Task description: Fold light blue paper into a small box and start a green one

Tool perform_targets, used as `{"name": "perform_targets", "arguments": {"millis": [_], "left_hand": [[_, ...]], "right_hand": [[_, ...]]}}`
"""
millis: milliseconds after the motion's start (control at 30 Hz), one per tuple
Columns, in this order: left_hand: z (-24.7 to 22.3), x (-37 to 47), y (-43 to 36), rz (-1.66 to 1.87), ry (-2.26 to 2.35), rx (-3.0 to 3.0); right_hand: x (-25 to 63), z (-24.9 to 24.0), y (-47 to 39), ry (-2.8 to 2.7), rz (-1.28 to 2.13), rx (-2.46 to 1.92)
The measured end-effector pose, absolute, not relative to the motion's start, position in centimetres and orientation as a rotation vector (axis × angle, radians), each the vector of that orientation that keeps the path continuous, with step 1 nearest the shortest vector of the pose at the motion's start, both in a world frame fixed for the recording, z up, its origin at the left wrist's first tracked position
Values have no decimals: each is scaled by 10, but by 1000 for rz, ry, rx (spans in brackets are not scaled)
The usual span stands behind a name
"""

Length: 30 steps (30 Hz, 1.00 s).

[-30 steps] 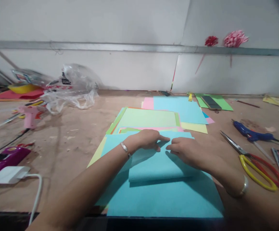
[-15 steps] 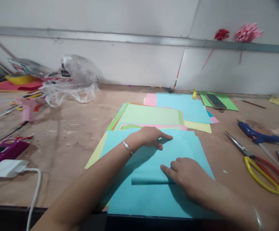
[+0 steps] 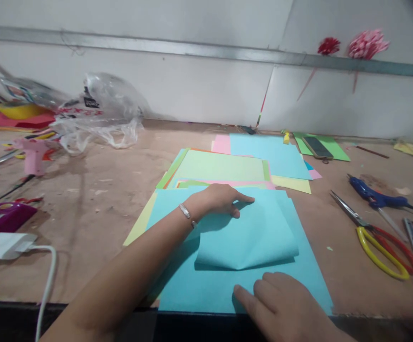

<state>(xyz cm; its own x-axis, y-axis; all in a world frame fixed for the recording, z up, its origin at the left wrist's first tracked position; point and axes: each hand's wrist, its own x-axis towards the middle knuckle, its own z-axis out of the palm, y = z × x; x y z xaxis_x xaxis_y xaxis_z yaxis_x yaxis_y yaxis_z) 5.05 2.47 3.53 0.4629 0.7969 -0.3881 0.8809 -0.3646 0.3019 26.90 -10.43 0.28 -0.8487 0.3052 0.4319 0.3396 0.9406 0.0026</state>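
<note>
A light blue sheet of paper (image 3: 247,237), folded over on itself, lies on more blue sheets (image 3: 199,297) in front of me. Its fold bulges softly toward me. My left hand (image 3: 224,197) presses on its far part, index finger stretched out to the right and thumb apart; it grips nothing. Nearer the table's front edge, my right hand (image 3: 281,304) rests over the lower blue sheet, just clear of the fold. One of its fingers points out to the left while others are bent, and nothing shows in it.
Scissors (image 3: 373,237) and a blue glue gun (image 3: 377,192) lie to the right. Beyond my hands are coloured sheets (image 3: 224,166) and a phone (image 3: 317,147). At left are a pink glue gun (image 3: 33,154), a plastic bag (image 3: 103,109) and a white charger (image 3: 5,246) with its cable.
My right hand has moved off the folded paper toward the front edge. The fold has lifted into a loose bulge. My left hand stays on the paper; the view shifted slightly.
</note>
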Motion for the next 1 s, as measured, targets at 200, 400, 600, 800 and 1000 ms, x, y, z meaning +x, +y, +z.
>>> {"name": "perform_targets", "arguments": {"millis": [200,400,600,800,1000], "left_hand": [[29,48,27,-205,1363,2257],[33,49,26,-223,1363,2270],[37,51,25,-242,1362,2268],[34,50,25,-227,1379,2263],[33,50,25,-239,1369,2257]], "right_hand": [[256,-11,-110,-2534,-400,-793],[261,-25,-118,-2601,-423,-758],[261,-20,-116,-2620,-345,-720],[271,-28,-117,-2586,-482,-937],[306,-31,-116,-2576,-653,-1069]]}}
